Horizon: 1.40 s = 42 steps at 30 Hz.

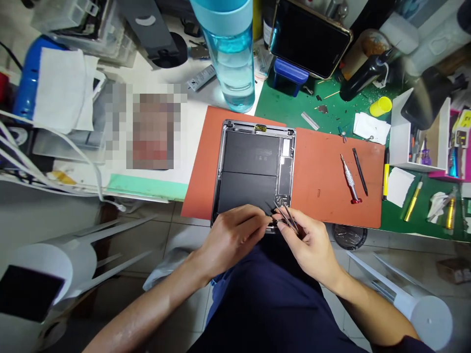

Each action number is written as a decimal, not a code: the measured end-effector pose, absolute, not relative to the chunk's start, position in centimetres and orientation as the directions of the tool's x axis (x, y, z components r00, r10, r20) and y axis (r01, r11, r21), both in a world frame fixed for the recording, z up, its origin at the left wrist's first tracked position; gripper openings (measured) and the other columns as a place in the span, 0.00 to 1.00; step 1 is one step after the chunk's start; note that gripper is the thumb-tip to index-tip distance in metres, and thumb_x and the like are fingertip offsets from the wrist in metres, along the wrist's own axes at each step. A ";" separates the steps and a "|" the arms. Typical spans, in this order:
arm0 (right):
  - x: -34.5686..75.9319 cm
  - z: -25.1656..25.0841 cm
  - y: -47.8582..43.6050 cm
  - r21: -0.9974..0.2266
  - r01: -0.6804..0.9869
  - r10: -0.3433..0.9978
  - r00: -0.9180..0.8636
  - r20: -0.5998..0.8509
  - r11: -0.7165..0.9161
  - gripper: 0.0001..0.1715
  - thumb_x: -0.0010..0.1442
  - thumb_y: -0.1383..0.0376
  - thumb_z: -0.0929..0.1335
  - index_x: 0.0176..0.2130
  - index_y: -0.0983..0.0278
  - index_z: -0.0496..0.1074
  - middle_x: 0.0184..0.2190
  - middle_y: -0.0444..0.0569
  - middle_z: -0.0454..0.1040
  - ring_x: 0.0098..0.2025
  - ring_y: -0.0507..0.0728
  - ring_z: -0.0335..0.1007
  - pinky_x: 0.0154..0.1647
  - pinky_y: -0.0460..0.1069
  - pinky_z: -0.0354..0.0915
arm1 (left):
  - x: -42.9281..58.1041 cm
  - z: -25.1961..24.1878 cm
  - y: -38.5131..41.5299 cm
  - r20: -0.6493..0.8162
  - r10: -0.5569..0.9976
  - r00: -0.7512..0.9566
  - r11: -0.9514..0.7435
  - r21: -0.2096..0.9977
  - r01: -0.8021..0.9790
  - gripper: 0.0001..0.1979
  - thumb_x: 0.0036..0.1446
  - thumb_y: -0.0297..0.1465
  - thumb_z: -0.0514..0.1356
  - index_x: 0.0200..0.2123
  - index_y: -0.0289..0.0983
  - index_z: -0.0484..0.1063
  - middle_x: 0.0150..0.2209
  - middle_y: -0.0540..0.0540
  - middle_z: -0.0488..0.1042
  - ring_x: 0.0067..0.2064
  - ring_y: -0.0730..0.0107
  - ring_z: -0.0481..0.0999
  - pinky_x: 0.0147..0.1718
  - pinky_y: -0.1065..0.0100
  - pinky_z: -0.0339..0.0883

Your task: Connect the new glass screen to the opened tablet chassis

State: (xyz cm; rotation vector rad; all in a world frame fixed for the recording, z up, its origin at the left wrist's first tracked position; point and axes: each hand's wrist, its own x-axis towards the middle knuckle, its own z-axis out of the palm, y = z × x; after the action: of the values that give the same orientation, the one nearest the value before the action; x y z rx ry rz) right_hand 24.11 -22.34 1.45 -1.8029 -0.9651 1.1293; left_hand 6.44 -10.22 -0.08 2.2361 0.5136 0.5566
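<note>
An opened tablet shell (253, 166) with black battery cells lies on an orange mat (324, 171) at the desk's near edge. My left hand (231, 235) rests on the tablet's near edge, fingers curled and pressed against its lower right corner. My right hand (309, 242) pinches metal tweezers (287, 215), whose tips meet the small parts at that same corner. What the left fingers hold, if anything, is hidden.
A blue water bottle (231, 54) stands behind the tablet. A red-tipped screwdriver (349, 179) and a black pen-like tool (359, 171) lie on the mat's right part. A propped dark tablet (309, 37), yellow cap (380, 105) and white boxes (415, 132) crowd the green mat.
</note>
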 end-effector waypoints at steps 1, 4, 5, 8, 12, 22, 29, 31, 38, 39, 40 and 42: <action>24.1 1.4 -22.4 -0.894 0.192 0.886 0.322 -0.333 -0.406 0.16 0.71 0.62 0.68 0.55 0.60 0.79 0.46 0.50 0.84 0.45 0.58 0.82 0.47 0.51 0.75 | 6.3 -0.2 -10.5 0.228 0.556 0.800 -0.616 0.759 0.212 0.08 0.69 0.22 0.62 0.47 0.39 0.75 0.42 0.49 0.80 0.41 0.72 0.81 0.42 0.70 0.75; 24.1 1.6 -22.5 -0.889 0.213 0.883 0.346 -0.318 -0.404 0.18 0.68 0.63 0.71 0.56 0.61 0.79 0.47 0.51 0.86 0.32 0.54 0.78 0.37 0.50 0.75 | 5.7 -0.4 -11.7 0.226 0.627 0.745 -0.594 0.758 0.270 0.10 0.69 0.23 0.62 0.50 0.40 0.74 0.44 0.49 0.81 0.44 0.72 0.82 0.45 0.70 0.76; 24.1 1.7 -22.5 -0.891 0.222 0.885 0.352 -0.306 -0.396 0.19 0.67 0.62 0.72 0.56 0.62 0.79 0.47 0.51 0.86 0.27 0.52 0.75 0.32 0.49 0.74 | 5.5 -0.4 -12.1 0.215 0.631 0.745 -0.595 0.751 0.287 0.10 0.69 0.24 0.62 0.51 0.39 0.74 0.45 0.48 0.80 0.44 0.72 0.82 0.46 0.69 0.76; 24.1 1.9 -22.1 -0.900 0.241 0.895 0.359 -0.264 -0.362 0.16 0.66 0.62 0.73 0.53 0.61 0.82 0.44 0.50 0.86 0.24 0.51 0.72 0.29 0.49 0.72 | 5.4 -0.3 -13.2 0.186 0.637 0.748 -0.615 0.708 0.348 0.10 0.70 0.26 0.61 0.53 0.38 0.74 0.44 0.48 0.79 0.44 0.68 0.82 0.46 0.65 0.77; 24.1 1.7 -21.7 -0.911 0.175 0.874 0.397 -0.281 -0.373 0.09 0.67 0.61 0.74 0.45 0.59 0.85 0.39 0.47 0.87 0.35 0.55 0.81 0.38 0.48 0.75 | 6.1 0.3 -13.7 0.116 0.675 0.729 -0.579 0.696 0.426 0.10 0.70 0.28 0.62 0.53 0.39 0.75 0.43 0.48 0.79 0.42 0.67 0.81 0.43 0.63 0.77; 24.2 2.0 -21.5 -0.860 -0.048 0.764 0.435 -0.476 -0.508 0.14 0.65 0.53 0.77 0.40 0.61 0.84 0.18 0.37 0.69 0.15 0.45 0.56 0.17 0.43 0.57 | 7.2 0.5 -13.0 -0.049 0.663 0.747 -0.454 0.767 0.453 0.08 0.68 0.27 0.62 0.48 0.39 0.79 0.42 0.49 0.78 0.40 0.67 0.79 0.42 0.63 0.73; 24.1 2.2 -21.5 -0.853 -0.051 0.756 0.438 -0.486 -0.519 0.15 0.65 0.52 0.77 0.39 0.62 0.84 0.14 0.36 0.66 0.15 0.47 0.57 0.18 0.44 0.57 | 7.7 0.1 -13.1 0.056 0.670 0.740 -0.554 0.702 0.448 0.05 0.65 0.26 0.65 0.43 0.38 0.80 0.38 0.50 0.78 0.37 0.68 0.77 0.40 0.63 0.71; 24.0 2.1 -21.5 -0.855 -0.051 0.757 0.440 -0.484 -0.517 0.15 0.65 0.52 0.77 0.39 0.62 0.84 0.14 0.36 0.66 0.15 0.47 0.57 0.18 0.45 0.57 | 7.9 0.0 -13.2 0.113 0.667 0.736 -0.601 0.666 0.442 0.04 0.65 0.26 0.64 0.42 0.37 0.79 0.37 0.50 0.77 0.37 0.67 0.77 0.40 0.63 0.71; 24.0 2.1 -21.4 -0.855 -0.076 0.752 0.439 -0.491 -0.514 0.17 0.64 0.52 0.76 0.38 0.63 0.84 0.13 0.36 0.65 0.15 0.47 0.56 0.18 0.45 0.56 | 7.9 0.1 -13.1 0.110 0.656 0.747 -0.610 0.660 0.438 0.05 0.65 0.25 0.63 0.42 0.37 0.79 0.37 0.50 0.78 0.36 0.68 0.76 0.39 0.63 0.70; 24.0 2.1 -21.4 -0.855 -0.080 0.752 0.438 -0.492 -0.512 0.17 0.64 0.52 0.76 0.38 0.63 0.84 0.14 0.36 0.65 0.15 0.47 0.55 0.18 0.45 0.56 | 7.9 0.2 -13.1 0.097 0.655 0.749 -0.602 0.666 0.441 0.05 0.65 0.25 0.63 0.42 0.37 0.79 0.37 0.50 0.78 0.36 0.68 0.76 0.39 0.63 0.70; 24.0 2.1 -21.4 -0.855 -0.084 0.753 0.436 -0.493 -0.511 0.17 0.64 0.52 0.76 0.38 0.63 0.84 0.14 0.36 0.65 0.15 0.47 0.55 0.18 0.45 0.56 | 7.8 0.2 -13.0 0.083 0.656 0.751 -0.594 0.670 0.445 0.05 0.65 0.25 0.63 0.42 0.38 0.79 0.37 0.50 0.78 0.35 0.68 0.76 0.39 0.63 0.70; 24.0 2.1 -21.4 -0.855 -0.095 0.752 0.433 -0.497 -0.510 0.17 0.64 0.52 0.76 0.38 0.63 0.83 0.14 0.36 0.65 0.15 0.47 0.55 0.18 0.45 0.56 | 7.8 0.3 -12.9 0.060 0.654 0.754 -0.581 0.678 0.450 0.06 0.65 0.25 0.63 0.43 0.38 0.80 0.37 0.50 0.79 0.35 0.68 0.76 0.39 0.63 0.70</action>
State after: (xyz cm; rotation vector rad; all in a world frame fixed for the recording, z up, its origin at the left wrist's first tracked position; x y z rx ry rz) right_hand 24.02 -21.37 2.14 -1.7968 -0.5645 1.1965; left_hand 7.75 -12.90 0.33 2.2889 0.8238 0.4011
